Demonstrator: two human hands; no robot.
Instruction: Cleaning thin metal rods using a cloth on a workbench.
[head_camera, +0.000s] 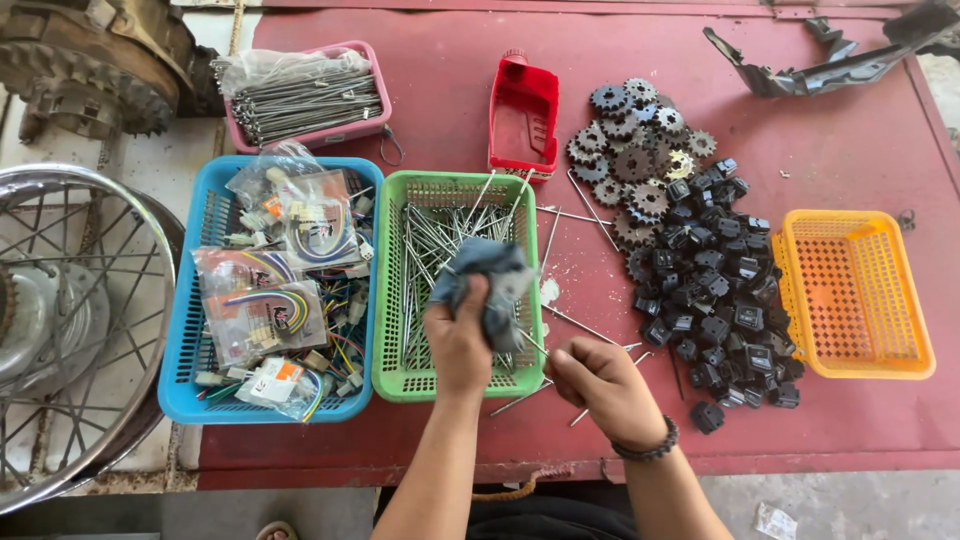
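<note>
**Spoke and rag, held over green basket**

Left hand (458, 338): clenched on grey-blue rag (487, 283), above green basket (396, 370) of loose spokes.
Right hand (600, 382): closed on one thin metal spoke (580, 325), just right of basket, its other end inside the rag.
Black switch blocks (712, 290) adjacent, right.

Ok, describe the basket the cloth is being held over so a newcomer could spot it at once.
On the red table three baskets sit in a row. The green basket is the middle one, under the left hand gripping a blue-grey cloth. Only it holds loose metal spokes.
</note>
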